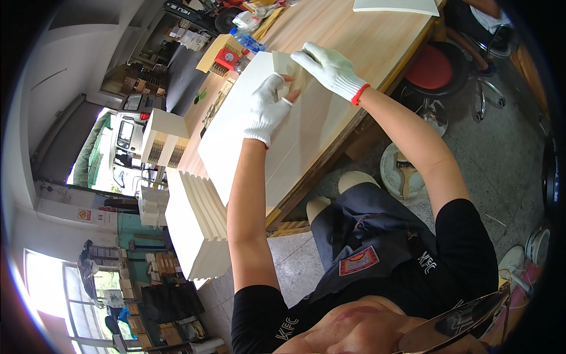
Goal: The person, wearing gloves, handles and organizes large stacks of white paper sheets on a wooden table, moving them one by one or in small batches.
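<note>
A large pale board [227, 138] lies on the wood-topped table, with a cream angled piece [283, 61] raised at its far end. My left hand [265, 109], in a white knit glove with bare thumb and finger tips, rests against this end. Its thumb and forefinger are spread apart, and the palm side is hidden. From the right, my right hand [330, 69] reaches over the piece's edge in a white glove with a red cuff. Those fingers are stretched out along the edge, and their undersides do not show.
A stack of pale angled panels [200, 227] stands by the table's left end. Beyond the board are a red box [226, 58] and a blue-tinted bottle [247, 41]. A red-seated stool [428, 66] and a bucket with a brush [405, 177] stand right of the table.
</note>
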`<state>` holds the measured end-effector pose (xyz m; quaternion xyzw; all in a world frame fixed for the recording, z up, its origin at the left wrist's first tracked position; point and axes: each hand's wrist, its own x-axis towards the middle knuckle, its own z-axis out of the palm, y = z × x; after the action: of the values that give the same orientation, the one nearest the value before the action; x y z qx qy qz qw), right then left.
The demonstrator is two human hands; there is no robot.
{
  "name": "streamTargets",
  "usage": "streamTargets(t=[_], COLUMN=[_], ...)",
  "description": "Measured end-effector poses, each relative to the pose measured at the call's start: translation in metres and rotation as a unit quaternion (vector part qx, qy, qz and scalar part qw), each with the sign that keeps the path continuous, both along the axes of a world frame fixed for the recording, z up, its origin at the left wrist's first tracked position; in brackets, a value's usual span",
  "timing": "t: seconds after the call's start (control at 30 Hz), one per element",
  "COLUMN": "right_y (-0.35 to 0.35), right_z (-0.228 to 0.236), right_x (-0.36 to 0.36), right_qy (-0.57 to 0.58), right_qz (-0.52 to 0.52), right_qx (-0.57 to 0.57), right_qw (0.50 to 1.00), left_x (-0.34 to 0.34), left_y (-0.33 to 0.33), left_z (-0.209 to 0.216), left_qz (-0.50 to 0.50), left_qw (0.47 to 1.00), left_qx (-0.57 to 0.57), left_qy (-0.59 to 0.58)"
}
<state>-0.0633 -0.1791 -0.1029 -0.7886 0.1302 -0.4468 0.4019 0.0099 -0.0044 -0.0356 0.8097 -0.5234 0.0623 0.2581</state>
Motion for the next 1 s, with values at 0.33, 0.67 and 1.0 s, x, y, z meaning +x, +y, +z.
streamTargets(t=[0.33,0.67,1.0], right_y=[-0.001,0.000,-0.022], right_z=[-0.001,0.000,0.020], right_x=[0.001,0.000,-0.032], right_qy=[0.000,0.004,0.258], right_qz=[0.011,0.024,-0.020], right_qx=[0.004,0.051,-0.067], right_qw=[1.000,0.998,0.964], left_x=[-0.002,-0.006,-0.004], left_y=[0.001,0.002,0.005], left_z=[0.000,0.005,0.002], left_qz=[-0.009,-0.002,-0.033], left_qw=[0.999,0.999,0.995], left_qx=[-0.033,0.043,-0.056], left_qy=[-0.001,-0.031,-0.077])
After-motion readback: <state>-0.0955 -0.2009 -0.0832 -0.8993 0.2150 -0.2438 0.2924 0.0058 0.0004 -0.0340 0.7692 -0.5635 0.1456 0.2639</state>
